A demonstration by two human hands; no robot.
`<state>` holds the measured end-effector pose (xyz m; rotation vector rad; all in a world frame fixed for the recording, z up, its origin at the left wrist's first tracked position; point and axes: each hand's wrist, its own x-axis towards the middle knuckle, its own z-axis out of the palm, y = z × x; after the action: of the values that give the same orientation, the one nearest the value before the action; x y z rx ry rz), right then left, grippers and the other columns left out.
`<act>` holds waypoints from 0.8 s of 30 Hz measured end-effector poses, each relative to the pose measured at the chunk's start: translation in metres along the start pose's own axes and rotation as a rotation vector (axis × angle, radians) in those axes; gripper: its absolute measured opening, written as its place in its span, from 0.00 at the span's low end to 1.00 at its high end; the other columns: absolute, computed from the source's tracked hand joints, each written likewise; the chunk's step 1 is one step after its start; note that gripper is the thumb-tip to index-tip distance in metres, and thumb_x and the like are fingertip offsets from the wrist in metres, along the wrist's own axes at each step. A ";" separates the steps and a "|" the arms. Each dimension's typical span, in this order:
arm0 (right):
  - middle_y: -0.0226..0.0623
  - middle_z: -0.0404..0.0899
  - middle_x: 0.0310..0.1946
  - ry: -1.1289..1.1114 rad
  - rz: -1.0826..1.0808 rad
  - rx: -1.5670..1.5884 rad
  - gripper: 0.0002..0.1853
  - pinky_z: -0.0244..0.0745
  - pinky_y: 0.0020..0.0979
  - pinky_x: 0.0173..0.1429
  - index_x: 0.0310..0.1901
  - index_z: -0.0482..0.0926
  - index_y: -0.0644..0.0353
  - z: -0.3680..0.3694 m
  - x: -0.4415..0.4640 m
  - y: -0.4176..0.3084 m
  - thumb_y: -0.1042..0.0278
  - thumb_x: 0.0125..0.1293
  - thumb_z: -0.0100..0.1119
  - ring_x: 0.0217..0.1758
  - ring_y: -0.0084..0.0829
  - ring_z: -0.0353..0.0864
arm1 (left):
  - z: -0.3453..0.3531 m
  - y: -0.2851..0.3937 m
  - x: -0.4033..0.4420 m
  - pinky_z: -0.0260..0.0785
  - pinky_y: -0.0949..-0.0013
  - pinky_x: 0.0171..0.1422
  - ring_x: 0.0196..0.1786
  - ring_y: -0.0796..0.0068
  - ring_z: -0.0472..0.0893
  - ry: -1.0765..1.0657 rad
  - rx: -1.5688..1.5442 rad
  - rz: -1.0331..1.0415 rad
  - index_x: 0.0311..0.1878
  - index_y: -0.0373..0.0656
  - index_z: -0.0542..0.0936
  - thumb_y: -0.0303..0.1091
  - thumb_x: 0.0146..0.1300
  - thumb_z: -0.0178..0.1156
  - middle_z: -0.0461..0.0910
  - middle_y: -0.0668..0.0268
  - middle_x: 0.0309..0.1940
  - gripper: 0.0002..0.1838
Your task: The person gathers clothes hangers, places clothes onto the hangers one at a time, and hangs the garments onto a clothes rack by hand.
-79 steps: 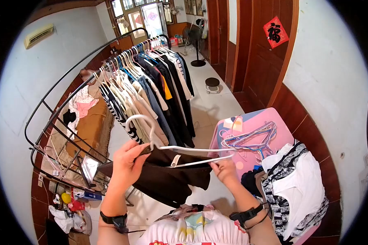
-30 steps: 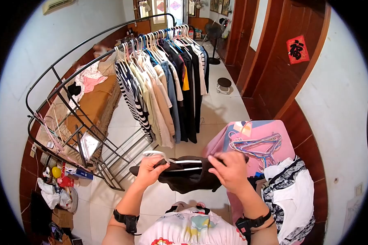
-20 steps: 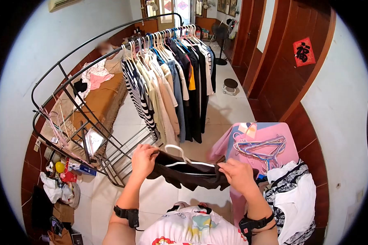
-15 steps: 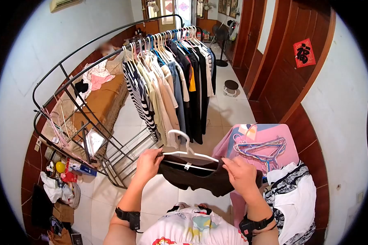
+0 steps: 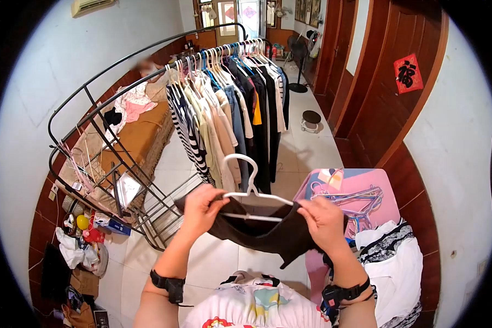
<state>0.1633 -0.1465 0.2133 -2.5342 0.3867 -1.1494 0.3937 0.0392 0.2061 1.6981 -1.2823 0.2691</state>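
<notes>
A dark garment (image 5: 262, 236) hangs on a white clothes hanger (image 5: 251, 192) in front of me, its hook pointing up and away. My left hand (image 5: 203, 209) pinches the garment's left shoulder against the hanger. On the other side my right hand (image 5: 321, 220) grips the right shoulder in the same way. The neckline gapes between both hands, and the hanger's white lower bar shows inside it. Below the hands the cloth hangs loose, with a pointed lower corner.
Ahead stands a black metal rack (image 5: 142, 87) hung with several clothes (image 5: 229, 115). To my right, hangers (image 5: 350, 199) lie on a pink-covered table (image 5: 388, 191), beside a heap of white and patterned clothes (image 5: 391, 268). A stool (image 5: 311, 119) and a fan (image 5: 297, 54) stand farther back.
The hanger and garment have risen slightly toward me, and the hook stands higher in view. My left hand has shifted up and inward a little. The garment's left shoulder now shows beyond it.
</notes>
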 end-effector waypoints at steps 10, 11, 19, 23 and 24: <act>0.37 0.80 0.31 -0.501 0.109 0.028 0.09 0.77 0.41 0.39 0.37 0.83 0.54 0.065 -0.076 0.050 0.60 0.60 0.63 0.35 0.42 0.82 | 0.043 -0.054 -0.116 0.66 0.59 0.40 0.36 0.56 0.72 -0.292 0.106 -0.242 0.31 0.40 0.81 0.32 0.51 0.68 0.73 0.60 0.25 0.08; 0.37 0.80 0.31 -0.439 0.094 0.094 0.09 0.76 0.41 0.39 0.37 0.83 0.55 0.062 -0.072 0.049 0.60 0.59 0.63 0.35 0.42 0.82 | 0.037 -0.051 -0.111 0.66 0.59 0.40 0.36 0.56 0.72 -0.270 0.159 -0.240 0.31 0.40 0.81 0.32 0.52 0.68 0.73 0.60 0.25 0.08; 0.39 0.79 0.33 -0.317 0.139 0.271 0.18 0.73 0.35 0.41 0.43 0.82 0.59 0.016 -0.030 0.070 0.66 0.49 0.72 0.37 0.41 0.79 | -0.012 -0.025 -0.074 0.63 0.66 0.36 0.31 0.64 0.71 -0.002 0.099 -0.325 0.33 0.36 0.81 0.24 0.54 0.66 0.72 0.62 0.22 0.05; 0.37 0.78 0.30 -0.355 0.337 0.464 0.18 0.71 0.29 0.38 0.43 0.83 0.61 0.012 -0.036 0.093 0.70 0.47 0.73 0.33 0.32 0.77 | -0.015 -0.020 -0.082 0.64 0.71 0.38 0.31 0.71 0.72 0.049 0.016 -0.430 0.38 0.38 0.83 0.24 0.56 0.65 0.74 0.66 0.24 0.06; 0.36 0.78 0.29 -0.359 0.435 0.516 0.18 0.71 0.28 0.38 0.42 0.83 0.61 0.013 -0.039 0.096 0.71 0.47 0.74 0.33 0.30 0.76 | -0.014 -0.020 -0.086 0.65 0.72 0.40 0.32 0.73 0.73 0.089 -0.061 -0.467 0.40 0.40 0.84 0.23 0.57 0.64 0.76 0.67 0.25 0.07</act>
<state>0.1377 -0.2172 0.1404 -2.0087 0.4476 -0.5295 0.3788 0.1039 0.1455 1.8532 -0.7899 0.0261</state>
